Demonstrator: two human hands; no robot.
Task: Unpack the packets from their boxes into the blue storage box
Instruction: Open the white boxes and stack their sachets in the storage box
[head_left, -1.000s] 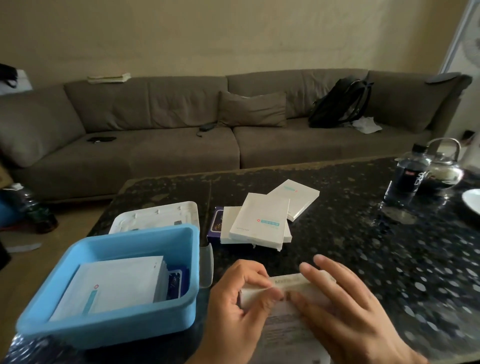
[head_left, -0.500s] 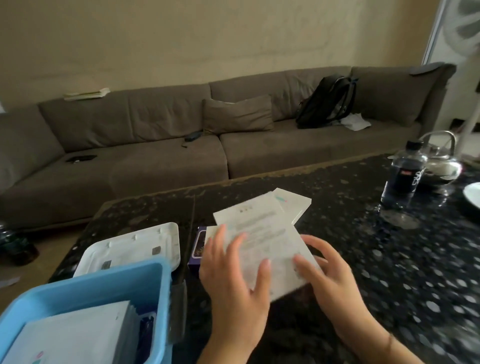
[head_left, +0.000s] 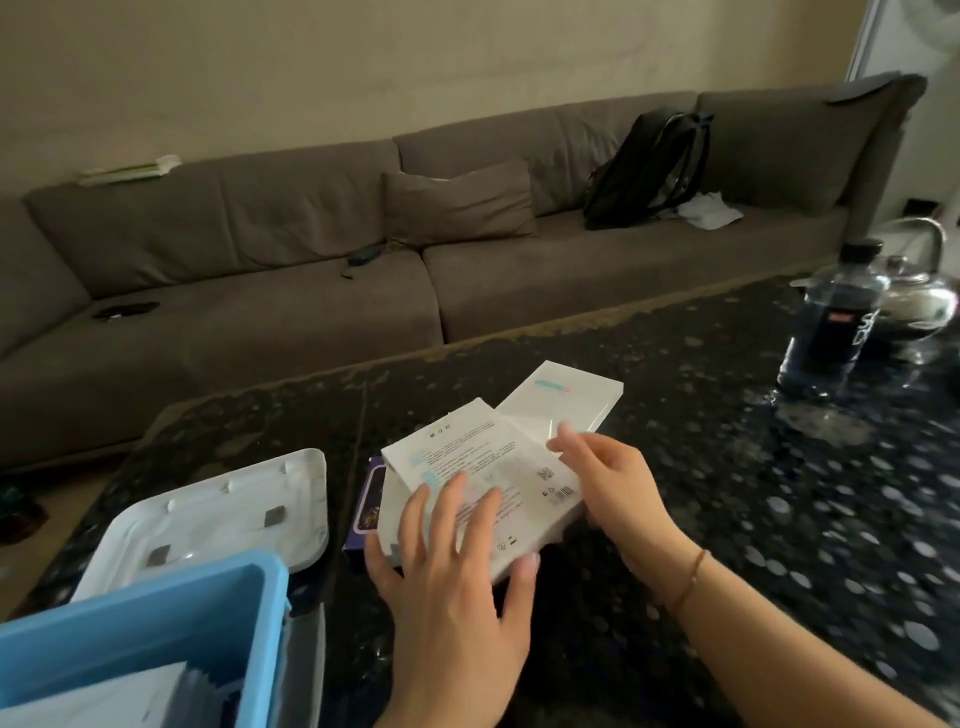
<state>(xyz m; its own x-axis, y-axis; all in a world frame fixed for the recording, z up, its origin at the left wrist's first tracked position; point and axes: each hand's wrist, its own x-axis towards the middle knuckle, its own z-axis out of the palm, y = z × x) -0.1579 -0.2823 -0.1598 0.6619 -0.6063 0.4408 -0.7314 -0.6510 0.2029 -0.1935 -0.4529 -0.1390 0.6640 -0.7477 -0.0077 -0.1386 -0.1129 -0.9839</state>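
Left hand: lies flat on the near end of a white box, fingers spread over its printed back, thumb against the near right edge.
Right hand: at the right edge of the same box, fingers loosely curled beside it; whether they actually pinch the edge I cannot tell, since the fingertips are blurred.
White box: printed side up, resting tilted on top of other boxes at the middle of the table.
Second white box: just behind it, far right, partly covered by it.
Purple box: under the stack's left side, only its left part showing.
Blue storage box: near left corner of the table, well left of the hands; white packets lie inside it.
White lid: flat on the table just beyond the blue storage box, underside up.
Bottle: upright at the far right of the table, a glass kettle just behind it.
Sofa: beyond the table, with a black backpack on it.
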